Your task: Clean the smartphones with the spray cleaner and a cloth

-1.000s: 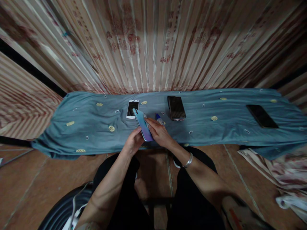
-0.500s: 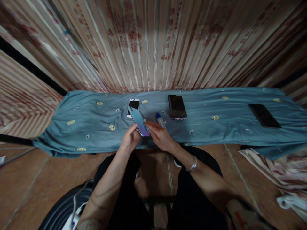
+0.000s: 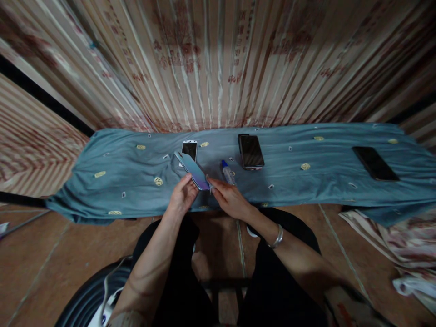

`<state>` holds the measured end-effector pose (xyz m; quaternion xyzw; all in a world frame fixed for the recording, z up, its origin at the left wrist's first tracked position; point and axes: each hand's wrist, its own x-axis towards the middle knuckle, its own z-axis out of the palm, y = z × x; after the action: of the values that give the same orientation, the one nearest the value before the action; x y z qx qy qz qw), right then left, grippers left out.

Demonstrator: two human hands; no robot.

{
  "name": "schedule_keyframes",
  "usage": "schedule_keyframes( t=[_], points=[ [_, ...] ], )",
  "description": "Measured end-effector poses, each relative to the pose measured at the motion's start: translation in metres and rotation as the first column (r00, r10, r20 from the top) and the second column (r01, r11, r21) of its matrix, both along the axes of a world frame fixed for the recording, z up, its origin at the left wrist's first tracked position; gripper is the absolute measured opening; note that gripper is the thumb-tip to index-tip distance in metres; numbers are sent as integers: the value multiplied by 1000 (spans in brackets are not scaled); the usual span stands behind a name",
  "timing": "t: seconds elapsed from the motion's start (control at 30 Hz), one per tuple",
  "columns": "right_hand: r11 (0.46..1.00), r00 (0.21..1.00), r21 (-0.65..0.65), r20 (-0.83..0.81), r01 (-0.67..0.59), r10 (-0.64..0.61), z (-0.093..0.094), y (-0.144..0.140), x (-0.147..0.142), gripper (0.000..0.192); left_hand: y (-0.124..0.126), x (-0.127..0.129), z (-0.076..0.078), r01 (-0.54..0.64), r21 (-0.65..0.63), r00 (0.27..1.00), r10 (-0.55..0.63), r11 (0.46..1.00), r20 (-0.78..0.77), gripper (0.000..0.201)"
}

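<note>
A blue-to-purple phone [image 3: 193,170] is held tilted above the cloth-covered bench, its back facing up. My left hand [image 3: 183,194] grips it along its near left edge, thumb on the rim. At the phone's lower right end, my right hand [image 3: 229,196] pinches a small pale cloth [image 3: 210,185] against the edge; most of that cloth is hidden by the fingers. Behind the held phone lies a white phone [image 3: 190,149], partly covered by it. A clear bottle with a blue cap [image 3: 227,171] lies just beyond my right hand.
A stack of dark phones [image 3: 252,152] sits right of the bottle. Another black phone [image 3: 374,163] lies far right on the teal bench cover [image 3: 327,186]. A pleated curtain [image 3: 218,68] hangs behind. A white power strip [image 3: 102,313] is at lower left.
The phone has turned flatter and shifted slightly left with my left hand. My right hand's fingers have moved from the phone's right side to its lower end.
</note>
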<state>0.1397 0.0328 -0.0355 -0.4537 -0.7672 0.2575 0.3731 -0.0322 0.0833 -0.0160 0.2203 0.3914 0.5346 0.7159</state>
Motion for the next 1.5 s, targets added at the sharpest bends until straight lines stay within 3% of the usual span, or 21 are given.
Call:
schedule_keyframes(
  t=[0.3,0.63,0.9,1.13,1.3,1.4,1.5],
  points=[
    [987,985,156,155,46,-71,4,-2,-5,45,2,6,-3,-24,25,1000,24,999,-12,18],
    [974,989,224,128,44,-74,15,-5,-13,44,2,6,-8,-8,10,999,9,1000,-37,22],
    [972,967,215,214,95,-141,10,-6,-13,44,-3,17,-3,28,90,999,-25,996,-28,27],
    [966,941,205,265,159,-211,3,-6,-4,40,-2,31,-13,65,154,996,-54,986,-76,27],
    [958,950,120,145,261,-277,2,-5,12,37,-2,39,-13,84,166,993,-69,983,-99,35],
    [940,939,-4,-41,342,-342,4,-5,24,35,-2,47,-8,94,176,992,-78,980,-94,42],
    [914,873,-179,-275,365,-403,6,-3,35,28,-2,57,-6,122,224,989,-101,967,-103,45]
  ],
)
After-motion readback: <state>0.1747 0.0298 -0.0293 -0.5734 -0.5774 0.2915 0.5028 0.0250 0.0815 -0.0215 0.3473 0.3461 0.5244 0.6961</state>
